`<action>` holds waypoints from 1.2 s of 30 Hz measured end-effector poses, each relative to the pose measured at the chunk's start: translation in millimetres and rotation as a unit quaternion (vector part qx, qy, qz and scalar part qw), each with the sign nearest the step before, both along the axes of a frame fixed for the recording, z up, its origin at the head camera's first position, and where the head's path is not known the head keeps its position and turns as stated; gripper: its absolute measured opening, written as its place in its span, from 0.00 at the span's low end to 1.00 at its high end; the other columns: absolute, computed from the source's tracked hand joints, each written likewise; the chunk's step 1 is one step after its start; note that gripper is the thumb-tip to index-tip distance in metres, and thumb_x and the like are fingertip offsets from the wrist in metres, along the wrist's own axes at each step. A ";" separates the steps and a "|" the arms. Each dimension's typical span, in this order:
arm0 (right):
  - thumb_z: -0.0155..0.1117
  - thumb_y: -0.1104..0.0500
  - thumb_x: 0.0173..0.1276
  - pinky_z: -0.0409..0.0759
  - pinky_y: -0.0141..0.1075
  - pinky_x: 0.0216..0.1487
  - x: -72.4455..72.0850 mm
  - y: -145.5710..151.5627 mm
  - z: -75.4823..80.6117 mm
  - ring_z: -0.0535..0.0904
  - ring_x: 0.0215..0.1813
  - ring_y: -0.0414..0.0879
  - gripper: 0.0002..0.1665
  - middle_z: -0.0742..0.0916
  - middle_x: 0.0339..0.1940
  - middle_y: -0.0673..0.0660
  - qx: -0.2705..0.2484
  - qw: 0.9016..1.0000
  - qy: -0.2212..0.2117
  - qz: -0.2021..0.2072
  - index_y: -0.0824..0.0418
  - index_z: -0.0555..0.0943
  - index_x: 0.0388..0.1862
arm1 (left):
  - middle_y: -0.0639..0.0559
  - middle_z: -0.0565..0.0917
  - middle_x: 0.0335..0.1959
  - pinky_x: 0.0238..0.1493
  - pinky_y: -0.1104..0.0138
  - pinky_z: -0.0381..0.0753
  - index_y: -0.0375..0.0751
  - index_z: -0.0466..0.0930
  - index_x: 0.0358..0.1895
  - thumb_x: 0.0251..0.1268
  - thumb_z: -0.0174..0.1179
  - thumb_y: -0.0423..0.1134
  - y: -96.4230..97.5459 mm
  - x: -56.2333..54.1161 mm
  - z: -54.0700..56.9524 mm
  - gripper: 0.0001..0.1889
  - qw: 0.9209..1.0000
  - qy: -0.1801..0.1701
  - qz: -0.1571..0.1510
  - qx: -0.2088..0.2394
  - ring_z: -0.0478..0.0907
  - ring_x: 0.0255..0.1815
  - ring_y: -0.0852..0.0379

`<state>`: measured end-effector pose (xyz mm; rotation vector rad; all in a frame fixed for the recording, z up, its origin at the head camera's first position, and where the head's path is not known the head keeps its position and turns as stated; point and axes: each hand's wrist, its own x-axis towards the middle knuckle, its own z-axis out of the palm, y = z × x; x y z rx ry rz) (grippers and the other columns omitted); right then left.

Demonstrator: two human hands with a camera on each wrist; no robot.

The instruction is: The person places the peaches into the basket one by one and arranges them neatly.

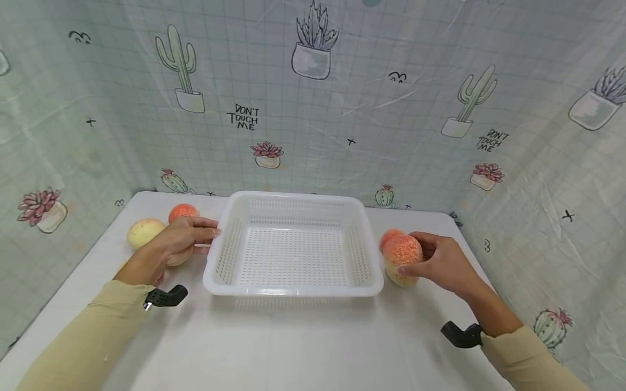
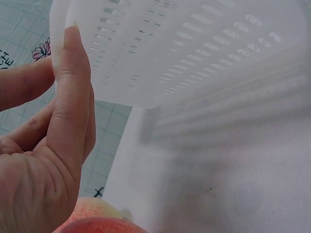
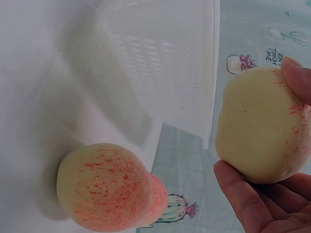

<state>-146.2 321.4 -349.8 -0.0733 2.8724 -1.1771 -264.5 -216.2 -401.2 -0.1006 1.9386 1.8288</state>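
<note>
A white plastic basket (image 1: pixel 293 291) with slotted walls stands mid-table, nothing inside it. At its left rim is my left hand (image 1: pixel 183 236); in the left wrist view the rim lies between its digits, which pinch it. My right hand (image 1: pixel 442 263) holds a peach (image 1: pixel 403 250), red-orange above and pale yellow below, thumb on one side and fingers on the other. That peach is raised beside the basket's right wall. Below it sits a second peach (image 3: pixel 104 187), with a redder one (image 1: pixel 390 237) behind, both on the table.
Around my left hand lie several more peaches: a red-orange one (image 1: pixel 183 210), a yellow one (image 1: pixel 145 232), and others partly hidden by the hand and wrist. The white table (image 1: pixel 293 347) is bordered by a cactus-print cloth (image 1: pixel 313 125) at the back and sides.
</note>
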 end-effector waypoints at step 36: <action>0.87 0.49 0.52 0.91 0.42 0.50 -16.9 -44.4 14.9 0.87 0.51 0.51 0.48 0.88 0.60 0.63 0.018 0.999 0.012 0.037 0.62 0.77 0.70 | 0.58 0.89 0.43 0.51 0.61 0.91 0.29 0.66 0.73 0.71 0.68 0.37 -0.2 4.4 -6.3 0.33 1.000 0.009 -0.006 0.006 0.89 0.45 0.57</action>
